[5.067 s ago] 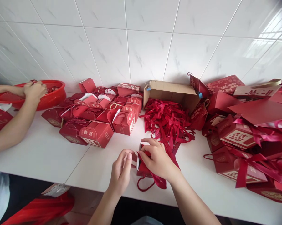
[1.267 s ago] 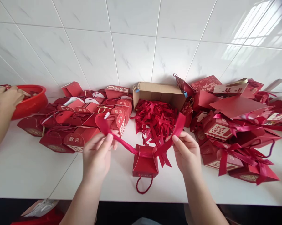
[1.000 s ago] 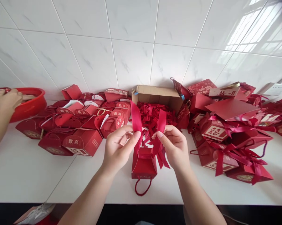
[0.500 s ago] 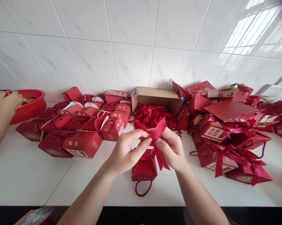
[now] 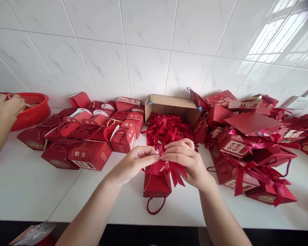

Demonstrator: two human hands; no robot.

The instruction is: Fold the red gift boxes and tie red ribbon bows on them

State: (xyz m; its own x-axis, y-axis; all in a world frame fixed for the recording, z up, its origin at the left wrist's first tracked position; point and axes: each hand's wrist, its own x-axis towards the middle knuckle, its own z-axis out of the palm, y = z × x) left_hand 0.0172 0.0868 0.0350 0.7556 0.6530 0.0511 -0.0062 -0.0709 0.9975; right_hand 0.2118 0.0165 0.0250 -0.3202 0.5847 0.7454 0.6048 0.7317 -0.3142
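Observation:
A small red gift box (image 5: pixel 157 184) stands on the white table in front of me, its cord handle loop lying toward the near edge. Above it, my left hand (image 5: pixel 133 162) pinches a red satin ribbon (image 5: pixel 157 167) between thumb and fingertips. My right hand (image 5: pixel 186 162) grips the same ribbon, its fingers closed over it and meeting the left fingertips. Ribbon tails hang down beside the box on the right. The fingers hide the middle of the ribbon and the top of the box.
A cardboard carton (image 5: pixel 173 100) of loose red ribbons sits behind my hands. Closed red boxes (image 5: pixel 89 155) crowd the left; ribboned boxes (image 5: pixel 242 171) pile up on the right. Far left, another person's hand (image 5: pixel 9 106) is over a red basin (image 5: pixel 38 111).
The ribbon loop that stood up between my hands has come down. My right hand has turned over, its fingers now across the ribbon. The box has stayed in place.

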